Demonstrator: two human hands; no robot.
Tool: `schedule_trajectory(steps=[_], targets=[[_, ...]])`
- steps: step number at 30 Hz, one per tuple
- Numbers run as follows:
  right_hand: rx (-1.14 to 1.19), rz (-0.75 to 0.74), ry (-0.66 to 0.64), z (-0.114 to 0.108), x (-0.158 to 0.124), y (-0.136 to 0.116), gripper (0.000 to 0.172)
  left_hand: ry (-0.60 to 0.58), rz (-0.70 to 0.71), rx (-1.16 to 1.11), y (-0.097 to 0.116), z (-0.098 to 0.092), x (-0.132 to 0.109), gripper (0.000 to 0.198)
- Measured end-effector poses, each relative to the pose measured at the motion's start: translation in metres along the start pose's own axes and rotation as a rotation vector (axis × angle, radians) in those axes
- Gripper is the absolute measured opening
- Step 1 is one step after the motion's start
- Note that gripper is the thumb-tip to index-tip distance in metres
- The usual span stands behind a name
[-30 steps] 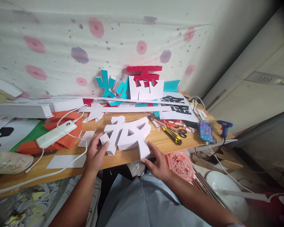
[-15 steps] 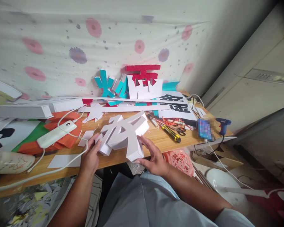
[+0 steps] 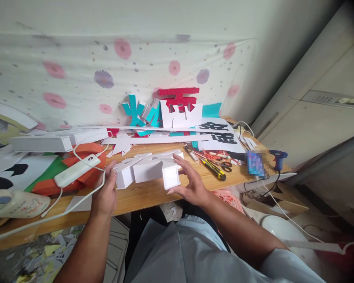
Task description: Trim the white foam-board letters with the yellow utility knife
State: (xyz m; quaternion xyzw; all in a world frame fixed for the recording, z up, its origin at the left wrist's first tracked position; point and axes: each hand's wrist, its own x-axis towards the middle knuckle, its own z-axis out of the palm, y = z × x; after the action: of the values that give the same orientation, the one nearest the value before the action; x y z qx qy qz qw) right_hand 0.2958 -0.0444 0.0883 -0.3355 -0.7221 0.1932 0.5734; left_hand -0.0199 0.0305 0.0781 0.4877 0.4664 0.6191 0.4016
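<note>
A white three-dimensional letter built of board (image 3: 149, 171) is between my hands above the front of the wooden table (image 3: 153, 196). Its front end is tilted so that its square side faces me. My left hand (image 3: 105, 192) grips the letter's left edge, thumb on top. On the right, my right hand (image 3: 191, 182) holds the end of a stroke, its fingers above and thumb below. The letter's far side is mostly hidden by its own walls.
A yellow-black utility knife (image 3: 213, 169), scissors (image 3: 225, 167) and a blue glue gun (image 3: 278, 158) lie to the right. Left are a white power strip (image 3: 76, 171) and cable. Behind stand turquoise (image 3: 131, 112) and red letters (image 3: 179, 92), with long white strips (image 3: 165, 138) before them.
The letter has been tipped from showing its face to showing its side walls. Both hands turned with it, and the left hand shifted slightly left. The view moved a little too.
</note>
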Motion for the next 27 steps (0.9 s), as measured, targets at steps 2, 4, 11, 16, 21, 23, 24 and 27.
schedule_trajectory(steps=[2, 4, 11, 16, 21, 23, 24, 27], targets=[[0.005, -0.023, 0.020, 0.000, 0.006, -0.001, 0.094, -0.007, 0.050, 0.093, 0.006, -0.002, 0.001, 0.058], [-0.002, -0.049, 0.028, 0.001, 0.010, -0.001, 0.092, -0.021, 0.185, 0.257, 0.016, -0.001, -0.004, 0.058], [-0.021, -0.058, 0.044, -0.001, 0.017, -0.001, 0.090, -0.290, 0.863, 0.598, 0.075, 0.039, -0.040, 0.077], [-0.011, -0.016, 0.028, -0.003, 0.019, -0.001, 0.088, -0.421, 0.894, 0.582, 0.071, 0.069, -0.051, 0.065], [0.084, 0.057, 0.098, -0.004, 0.020, 0.011, 0.081, -0.330, 0.905, 0.452, 0.051, 0.093, -0.058, 0.048], [0.139, 0.131, 0.126, -0.006, 0.021, 0.017, 0.079, -0.353, 0.893, 0.392, 0.048, 0.102, -0.061, 0.049], [0.168, 0.162, 0.145, -0.008, 0.022, 0.019, 0.079, -0.366, 0.882, 0.364, 0.048, 0.106, -0.062, 0.049], [0.217, 0.223, 0.194, -0.013, 0.026, 0.023, 0.080, -0.406, 0.844, 0.304, 0.046, 0.114, -0.065, 0.049]])
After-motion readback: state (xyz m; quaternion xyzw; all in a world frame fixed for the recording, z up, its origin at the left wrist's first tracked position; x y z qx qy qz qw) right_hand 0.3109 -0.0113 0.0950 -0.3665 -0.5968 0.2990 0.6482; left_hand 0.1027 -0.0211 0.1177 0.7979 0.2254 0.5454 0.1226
